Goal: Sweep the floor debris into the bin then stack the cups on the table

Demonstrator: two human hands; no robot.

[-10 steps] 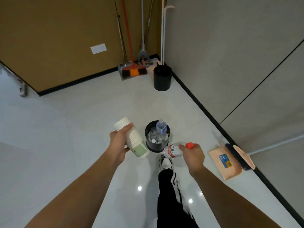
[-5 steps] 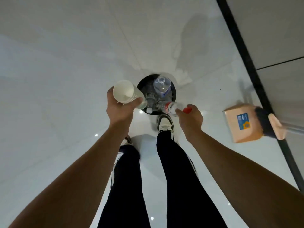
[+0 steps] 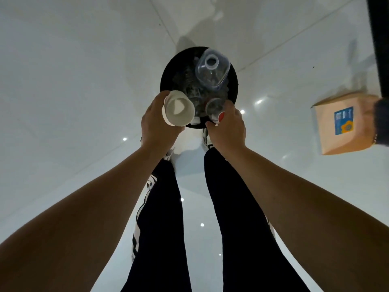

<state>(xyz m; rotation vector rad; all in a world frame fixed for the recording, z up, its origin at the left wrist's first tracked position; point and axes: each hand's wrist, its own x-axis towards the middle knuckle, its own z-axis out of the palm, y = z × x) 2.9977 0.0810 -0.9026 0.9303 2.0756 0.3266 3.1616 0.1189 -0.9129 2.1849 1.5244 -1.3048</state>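
Since half a second ago, both hands have come in over the near rim of the bin, and the view now looks almost straight down into it. Left hand (image 3: 156, 125): fingers curled round a stack of white paper cups (image 3: 178, 110), mouth facing up, held over the near-left rim. Right hand (image 3: 228, 126): fingers closed on a clear plastic bottle (image 3: 215, 108) with a red cap, its body pointing down into the bin. Bin (image 3: 166, 81): round, black, standing on the floor, holding clear plastic debris. Large clear bottle (image 3: 212, 69): upright in the far-right part of the bin, open neck up. Floor (image 3: 73, 81): glossy white tiles with thin joint lines and small ceiling-light reflections. Dustpan (image 3: 345, 125): peach-coloured, blue label, lying on the floor well to the right of the bin, a dark brush head (image 3: 382, 123) touching its right edge at the frame border. Dark baseboard (image 3: 379, 39): running along the far-right edge. Legs in black trousers (image 3: 160, 218) with white side stripes, standing just near of the bin; shoes mostly hidden beneath the hands.
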